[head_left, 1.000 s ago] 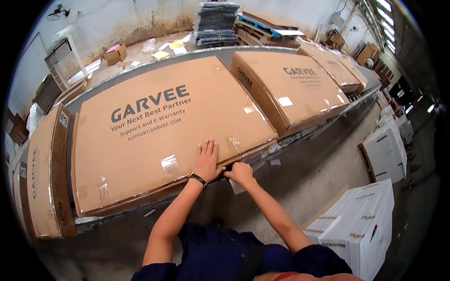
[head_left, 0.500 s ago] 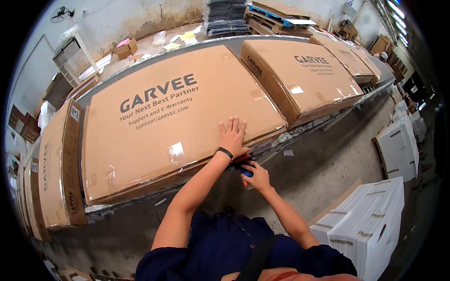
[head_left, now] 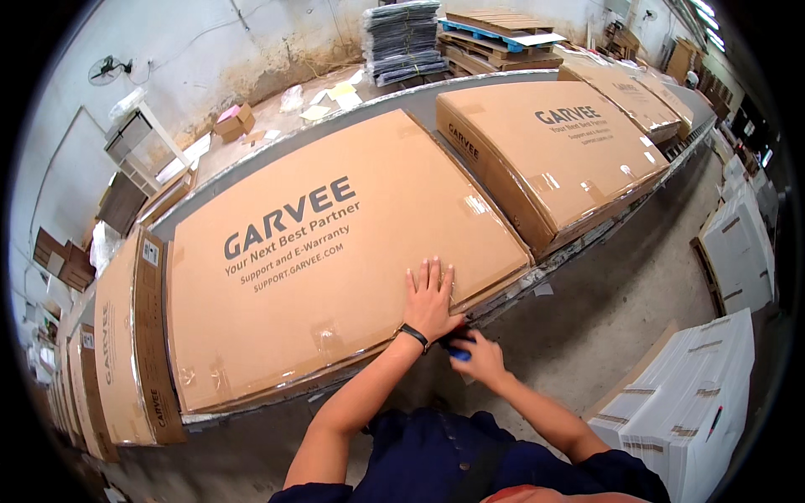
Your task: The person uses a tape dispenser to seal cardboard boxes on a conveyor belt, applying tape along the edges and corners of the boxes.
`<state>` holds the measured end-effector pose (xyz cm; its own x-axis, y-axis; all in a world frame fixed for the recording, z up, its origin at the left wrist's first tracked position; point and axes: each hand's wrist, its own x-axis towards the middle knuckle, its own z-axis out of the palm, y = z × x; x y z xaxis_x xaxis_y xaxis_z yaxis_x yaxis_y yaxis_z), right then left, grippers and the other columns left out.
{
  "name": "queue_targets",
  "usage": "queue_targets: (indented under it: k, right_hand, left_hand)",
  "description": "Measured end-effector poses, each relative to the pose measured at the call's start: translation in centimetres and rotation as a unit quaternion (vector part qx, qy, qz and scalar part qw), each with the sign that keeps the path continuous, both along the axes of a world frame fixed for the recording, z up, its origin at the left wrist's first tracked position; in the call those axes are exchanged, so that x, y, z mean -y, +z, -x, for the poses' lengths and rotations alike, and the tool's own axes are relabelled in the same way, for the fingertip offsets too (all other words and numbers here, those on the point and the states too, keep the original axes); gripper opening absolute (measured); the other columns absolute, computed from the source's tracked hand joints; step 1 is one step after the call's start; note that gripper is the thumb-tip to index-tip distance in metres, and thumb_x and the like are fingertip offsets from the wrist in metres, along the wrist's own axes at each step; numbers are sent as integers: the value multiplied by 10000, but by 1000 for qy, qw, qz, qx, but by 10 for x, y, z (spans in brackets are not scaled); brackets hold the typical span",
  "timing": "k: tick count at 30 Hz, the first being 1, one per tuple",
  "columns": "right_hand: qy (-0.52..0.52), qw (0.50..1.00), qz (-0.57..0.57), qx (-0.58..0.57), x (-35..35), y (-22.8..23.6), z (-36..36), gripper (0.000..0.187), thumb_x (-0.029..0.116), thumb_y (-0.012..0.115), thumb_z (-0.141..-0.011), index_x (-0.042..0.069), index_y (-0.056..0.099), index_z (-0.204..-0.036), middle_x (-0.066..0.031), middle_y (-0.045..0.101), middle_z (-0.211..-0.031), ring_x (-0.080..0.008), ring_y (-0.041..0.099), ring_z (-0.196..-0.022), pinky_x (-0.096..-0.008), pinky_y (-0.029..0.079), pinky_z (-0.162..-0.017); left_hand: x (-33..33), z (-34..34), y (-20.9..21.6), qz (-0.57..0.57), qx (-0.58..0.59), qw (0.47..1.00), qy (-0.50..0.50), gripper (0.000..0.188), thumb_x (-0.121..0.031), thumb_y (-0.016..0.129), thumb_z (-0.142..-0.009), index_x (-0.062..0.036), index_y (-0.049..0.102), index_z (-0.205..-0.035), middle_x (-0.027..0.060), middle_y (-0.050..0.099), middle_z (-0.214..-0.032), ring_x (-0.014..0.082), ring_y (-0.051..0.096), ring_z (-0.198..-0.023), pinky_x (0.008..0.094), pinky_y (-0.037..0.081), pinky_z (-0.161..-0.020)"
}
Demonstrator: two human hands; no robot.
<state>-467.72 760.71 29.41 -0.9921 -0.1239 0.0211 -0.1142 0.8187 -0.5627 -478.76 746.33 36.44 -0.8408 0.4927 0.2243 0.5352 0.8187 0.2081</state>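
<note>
A large flat cardboard box (head_left: 293,218) with dark print lies in front of me, its flaps held by strips of clear tape. My left hand (head_left: 430,300) is spread flat on its top near the front edge, a black band round the wrist. Just below and to the right, my right hand (head_left: 480,356) is closed round a blue-handled tool (head_left: 459,352) that looks like a tape dispenser. It is held against the box's front side. The left hand and box edge partly hide the tool, and motion blurs the right fingers.
The box rests on a long conveyor (head_left: 394,101). Another carton (head_left: 553,151) stands close on its right, and one (head_left: 126,344) on its left, with more beyond. White stacked sheets (head_left: 679,394) stand at lower right. Pallets (head_left: 503,38) are piled against the wall.
The view has shifted, so box and hands appear lower and further right. My left hand stays flat on the box; my right hand still grips the tool, now blurred by motion.
</note>
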Motion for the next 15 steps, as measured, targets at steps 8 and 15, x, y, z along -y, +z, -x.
queue_targets:
  k: [8, 15]
  right_hand:
    - [-12, 988, 85, -128, -12, -58, -56, 455, 274, 717, -645, 237, 625, -1089, -34, 522, -1208, -241, 589, -883, -341, 500, -765]
    - [-113, 981, 146, -63, 9, -21, -41, 460, 298, 710, -627, 200, 633, -1069, -45, 531, -1185, -285, 614, -886, -370, 507, -770]
  left_hand:
    - [-8, -3, 2, 36, 21, 999, -12, 926, -448, 707, -613, -65, 327, -1366, 212, 272, -1413, 373, 241, -1315, 579, 170, -1040]
    - [-14, 0, 1, 35, 5, 999, 3, 911, -414, 710, -630, -41, 317, -1362, 229, 297, -1395, 394, 251, -1304, 588, 178, -1031]
